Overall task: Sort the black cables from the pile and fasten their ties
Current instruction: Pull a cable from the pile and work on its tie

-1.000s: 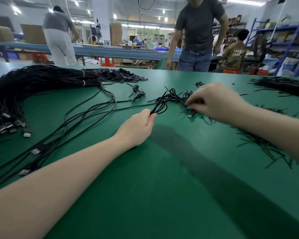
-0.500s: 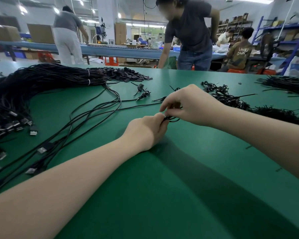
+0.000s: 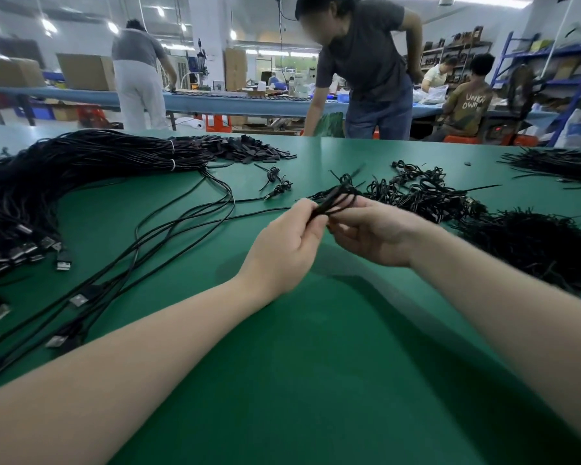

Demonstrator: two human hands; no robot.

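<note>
Lifted cable coil (image 3: 332, 199), now up-right.

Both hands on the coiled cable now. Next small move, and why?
Probably wrap the tie around the coil and cinch it. The left hand and right hand both pinch the coiled cable above the table; no tie looks closed yet.

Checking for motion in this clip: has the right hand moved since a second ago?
Yes. The right hand has come in toward the left hand and lifted off the green table; both now hold the folded black cable above it.
</note>
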